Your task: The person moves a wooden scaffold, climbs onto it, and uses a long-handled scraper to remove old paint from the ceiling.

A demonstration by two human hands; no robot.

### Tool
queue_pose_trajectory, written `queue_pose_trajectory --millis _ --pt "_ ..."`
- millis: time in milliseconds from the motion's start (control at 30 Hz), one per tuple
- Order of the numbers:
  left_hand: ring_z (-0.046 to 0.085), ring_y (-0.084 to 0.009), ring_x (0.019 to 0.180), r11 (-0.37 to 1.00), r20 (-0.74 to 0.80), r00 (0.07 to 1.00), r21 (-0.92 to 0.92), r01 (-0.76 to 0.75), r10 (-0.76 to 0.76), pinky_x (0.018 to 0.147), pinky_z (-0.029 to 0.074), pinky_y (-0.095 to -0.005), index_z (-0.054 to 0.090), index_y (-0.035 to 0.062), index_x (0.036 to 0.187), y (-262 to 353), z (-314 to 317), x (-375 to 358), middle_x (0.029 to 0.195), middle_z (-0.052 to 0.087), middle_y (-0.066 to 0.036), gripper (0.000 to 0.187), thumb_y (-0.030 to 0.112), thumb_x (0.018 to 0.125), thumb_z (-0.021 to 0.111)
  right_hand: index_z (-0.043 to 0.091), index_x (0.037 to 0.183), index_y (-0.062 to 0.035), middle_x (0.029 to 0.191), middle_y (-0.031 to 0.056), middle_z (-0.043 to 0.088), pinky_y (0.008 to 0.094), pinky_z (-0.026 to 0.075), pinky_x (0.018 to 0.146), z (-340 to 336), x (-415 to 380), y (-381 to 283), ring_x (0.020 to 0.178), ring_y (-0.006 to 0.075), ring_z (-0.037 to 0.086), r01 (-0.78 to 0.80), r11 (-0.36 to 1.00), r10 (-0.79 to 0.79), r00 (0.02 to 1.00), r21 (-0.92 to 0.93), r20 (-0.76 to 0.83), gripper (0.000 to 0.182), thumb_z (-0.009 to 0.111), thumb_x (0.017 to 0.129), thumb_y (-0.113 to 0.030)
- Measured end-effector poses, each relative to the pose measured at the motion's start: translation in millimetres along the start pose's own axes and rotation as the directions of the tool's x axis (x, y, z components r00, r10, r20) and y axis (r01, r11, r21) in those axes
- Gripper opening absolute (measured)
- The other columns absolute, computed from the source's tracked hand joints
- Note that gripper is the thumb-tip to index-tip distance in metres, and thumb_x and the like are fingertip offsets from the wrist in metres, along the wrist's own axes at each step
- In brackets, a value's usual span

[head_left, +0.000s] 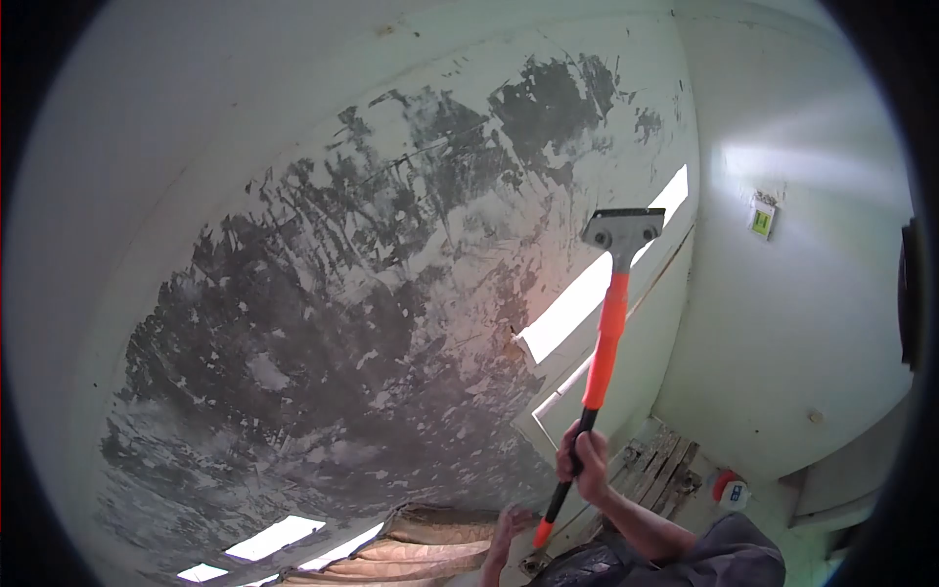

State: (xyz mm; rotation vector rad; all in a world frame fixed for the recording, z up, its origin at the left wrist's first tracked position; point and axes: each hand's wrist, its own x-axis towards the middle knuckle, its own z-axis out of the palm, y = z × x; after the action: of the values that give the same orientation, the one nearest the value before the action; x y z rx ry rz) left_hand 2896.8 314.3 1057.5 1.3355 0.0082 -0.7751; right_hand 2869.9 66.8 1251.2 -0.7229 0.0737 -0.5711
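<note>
A long-handled scraper [606,338] is raised at a slant in front of a patchy wall or ceiling surface. Its grey head [623,233] with a dark straight blade points upward, above an orange and black handle. My right hand [587,465] is closed around the black part of the handle. Beside the orange lower end of the handle is my left hand [507,536], fingers stretched out and apart from the tool as far as I can see. White paint is partly gone from the patchy surface [342,342], and dark grey shows through in ragged areas.
Bright window openings [567,308] lie behind the scraper and at lower left. Brown curtain cloth [430,543] hangs at the bottom. A small white box with a green label [763,217] is on the right wall. A red and white container [730,489] stands near worn wooden boards [668,465].
</note>
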Motion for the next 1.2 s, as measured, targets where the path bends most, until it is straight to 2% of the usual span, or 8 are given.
queue_pose_trajectory --millis 100,167,233,267,367,700,1033,1200 --pt "0.047 -0.0251 0.129 0.971 0.216 0.965 0.153 -0.186 0.151 0.108 0.033 -0.0416 0.04 0.0059 0.142 45 13 -29 0.138 0.051 -0.016 0.068 0.054 0.094 0.051 0.046 0.098 -0.0033 0.065 0.0055 0.049 0.0274 0.041 0.044 17 -17 30 0.049 0.0133 0.048 -0.054 0.996 0.062 0.989 -0.068 0.135 0.034 0.051 0.1 -0.037" --pt "0.06 -0.0193 0.105 0.944 0.2 0.951 0.183 -0.274 0.238 0.092 0.045 -0.035 0.056 0.0039 0.127 60 25 -54 0.116 0.065 -0.013 0.054 0.045 0.092 0.06 0.048 0.105 -0.0016 0.069 0.0066 0.051 0.0282 0.043 0.049 27 -26 46 0.055 0.0143 0.051 -0.147 0.989 0.15 0.97 -0.03 0.189 0.037 0.051 0.099 -0.038" --pt "0.06 -0.0122 0.073 0.745 -0.09 0.981 0.64 0.19 -0.173 0.067 0.047 -0.0307 0.07 0.0038 0.096 59 22 -65 0.083 0.069 -0.003 0.029 0.032 0.089 0.068 0.048 0.109 -0.0011 0.071 0.007 0.051 0.0289 0.044 0.053 41 -22 44 0.058 0.0145 0.052 -0.083 0.994 0.098 0.957 -0.064 0.274 0.039 0.051 0.099 -0.039" --pt "0.05 -0.0151 0.046 0.797 -0.2 0.978 0.581 0.167 -0.059 0.048 0.039 -0.0347 0.065 0.005 0.067 67 39 -78 0.054 0.059 -0.003 0.025 0.023 0.083 0.073 0.048 0.113 -0.0005 0.072 0.0074 0.052 0.0296 0.045 0.057 49 -18 40 0.061 0.0147 0.053 -0.012 0.996 0.044 0.934 -0.092 0.355 0.042 0.05 0.099 -0.04" --pt "0.057 -0.0132 0.077 0.845 -0.285 0.948 0.533 0.035 0.141 0.065 0.048 -0.0328 0.065 -0.0009 0.097 27 27 -95 0.081 0.062 -0.003 0.029 0.027 0.091 0.066 0.047 0.12 -0.0005 0.074 0.0075 0.053 0.0303 0.046 0.061 82 6 29 0.063 0.0149 0.053 -0.031 0.999 0.027 0.97 0.014 0.242 0.047 0.049 0.1 -0.042" --pt "0.036 -0.0038 0.052 0.919 -0.355 0.927 0.393 0.032 0.12 0.045 0.027 -0.0272 0.052 0.0133 0.06 10 -6 -148 0.056 0.04 0.008 0.042 0.038 0.086 0.073 0.046 0.11 -0.0041 0.078 0.0034 0.053 0.0273 0.045 0.047 125 58 27 0.05 0.01 0.05 -0.139 0.988 0.148 0.968 -0.06 0.201 0.038 0.042 0.104 -0.041" --pt "0.035 -0.008 0.051 0.706 -0.447 0.749 0.707 -0.039 0.489 0.043 0.029 -0.0325 0.05 0.0089 0.058 99 27 -186 0.054 0.038 0.004 0.048 0.04 0.083 0.076 0.043 0.116 -0.0104 0.07 0.0013 0.045 0.026 0.035 0.04 138 84 -3 0.046 0.0095 0.042 -0.224 0.955 0.184 0.961 0.193 0.208 0.034 0.043 0.103 -0.042" --pt "0.034 -0.0081 0.049 0.7 -0.469 0.748 0.714 0.008 0.47 0.041 0.029 -0.0322 0.048 0.0078 0.054 82 12 -206 0.051 0.038 0.003 0.05 0.036 0.084 0.076 0.042 0.116 -0.0116 0.067 0.001 0.042 0.027 0.033 0.038 138 67 19 0.043 0.0105 0.038 -0.326 0.919 0.273 0.932 0.221 0.238 0.039 0.047 0.1 -0.047"
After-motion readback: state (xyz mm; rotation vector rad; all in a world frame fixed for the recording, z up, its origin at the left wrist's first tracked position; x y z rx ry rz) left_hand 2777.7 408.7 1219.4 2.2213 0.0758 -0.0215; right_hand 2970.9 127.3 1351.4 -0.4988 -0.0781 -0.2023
